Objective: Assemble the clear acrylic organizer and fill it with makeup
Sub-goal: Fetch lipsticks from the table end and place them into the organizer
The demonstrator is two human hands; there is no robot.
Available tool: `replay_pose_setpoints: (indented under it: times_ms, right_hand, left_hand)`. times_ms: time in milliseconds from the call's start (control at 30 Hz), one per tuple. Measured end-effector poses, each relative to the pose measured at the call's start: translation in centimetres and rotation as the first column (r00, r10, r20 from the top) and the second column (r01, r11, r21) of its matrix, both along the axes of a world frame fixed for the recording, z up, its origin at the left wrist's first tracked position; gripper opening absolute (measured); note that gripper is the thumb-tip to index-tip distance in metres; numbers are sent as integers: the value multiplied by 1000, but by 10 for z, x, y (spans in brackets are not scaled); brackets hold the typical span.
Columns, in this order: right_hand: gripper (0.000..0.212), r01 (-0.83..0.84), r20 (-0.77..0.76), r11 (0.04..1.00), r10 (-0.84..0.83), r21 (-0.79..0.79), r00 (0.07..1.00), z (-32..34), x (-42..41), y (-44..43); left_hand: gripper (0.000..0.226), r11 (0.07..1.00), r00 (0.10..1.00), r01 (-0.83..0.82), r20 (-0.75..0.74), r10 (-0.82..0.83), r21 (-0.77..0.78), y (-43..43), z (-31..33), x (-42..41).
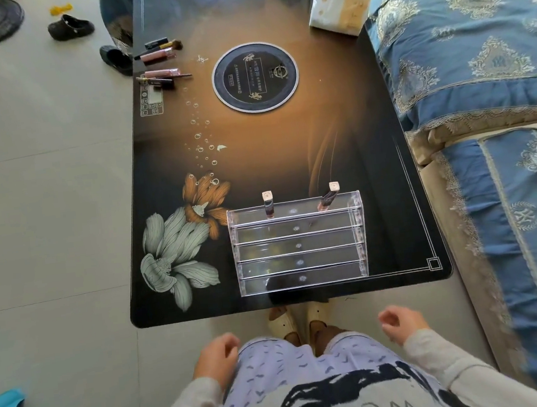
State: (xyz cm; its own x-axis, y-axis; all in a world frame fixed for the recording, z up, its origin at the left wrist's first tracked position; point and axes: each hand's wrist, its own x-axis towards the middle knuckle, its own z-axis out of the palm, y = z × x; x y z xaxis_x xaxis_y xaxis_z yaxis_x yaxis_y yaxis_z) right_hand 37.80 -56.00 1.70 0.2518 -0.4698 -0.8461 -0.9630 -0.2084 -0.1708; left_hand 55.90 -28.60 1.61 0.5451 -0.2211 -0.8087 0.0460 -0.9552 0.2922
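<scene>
The clear acrylic organizer stands assembled near the table's front edge, with several stepped tiers. Two makeup tubes stand in its back tier: one upright at the left, one tilted at the right. More makeup lies at the far left of the table: pink tubes, a brush, dark sticks. My left hand and my right hand hang below the table edge by my legs, fingers loosely curled, holding nothing, well apart from the organizer.
The dark glass table has a round black hob at its middle back and a tissue pack at the back right. A blue patterned sofa runs along the right. Shoes lie on the floor at the far left.
</scene>
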Motion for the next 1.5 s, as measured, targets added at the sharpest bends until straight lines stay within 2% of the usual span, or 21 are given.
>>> replay_pose_setpoints:
  times_ms: [100, 200, 300, 400, 500, 600, 733, 833, 933, 1067, 1133, 1267, 1400, 1500]
  right_hand:
    - [15, -89, -153, 992, 103, 91, 983, -3, -11, 6]
    - [20, -196, -233, 973, 219, 118, 947, -2, -3, 6]
    - [31, -333, -240, 935, 353, 118, 904, -4, 12, 2]
    - [15, -364, -163, 922, 382, 134, 909, -3, 28, -6]
    - [22, -404, -51, 910, 409, 89, 911, -7, 40, -19]
    - [9, -597, -45, 797, 602, 87, 797, -8, 59, -19]
    - [20, -841, -87, 534, 845, 87, 528, -7, 80, -3]
    - [27, -906, -63, 416, 909, 79, 412, -11, 97, 21]
    - [22, -951, -8, 297, 955, 90, 297, -15, 114, 55]
    - [19, -988, 60, 138, 988, 74, 143, -6, 130, 99]
    - [24, -994, 78, 87, 993, 70, 92, -3, 136, 118]
    - [31, -998, 89, 24, 996, 52, 28, 1, 145, 154]
    - [32, -999, 75, 6, 997, 46, 10, -3, 154, 188]
    - [31, -999, 65, 24, 998, 43, 26, -4, 162, 214]
  left_hand:
    - [40, 988, 986, 95, -148, -77, 121, 19, -4, -15]
    - [35, 981, 990, 65, -132, -41, 182, 22, 0, -19]
    - [18, 973, 977, -209, -27, 212, 94, 19, 4, -20]
    - [20, 883, 882, -469, 38, 470, -36, 14, 6, -27]
    - [20, 782, 780, -617, 69, 622, -88, 10, 13, -49]
    - [20, 669, 667, -739, 50, 743, -76, 11, 14, -95]
    - [19, 490, 490, -872, -47, 871, -18, 12, 14, -171]
    - [32, 290, 287, -957, -64, 956, 31, 12, 10, -222]
    - [34, 112, 108, -988, -44, 993, 105, 12, 6, -265]
    - [25, -44, -50, -991, -40, 998, 128, 5, 1, -307]
    - [20, -67, -78, -986, -72, 994, 150, 1, 3, -319]
    - [26, -141, -152, -982, -86, 985, 130, 8, 1, -327]
    - [17, -213, -222, -970, -69, 973, 116, 46, -5, -311]
    - [16, -201, -206, -977, -57, 977, 76, 92, -6, -290]
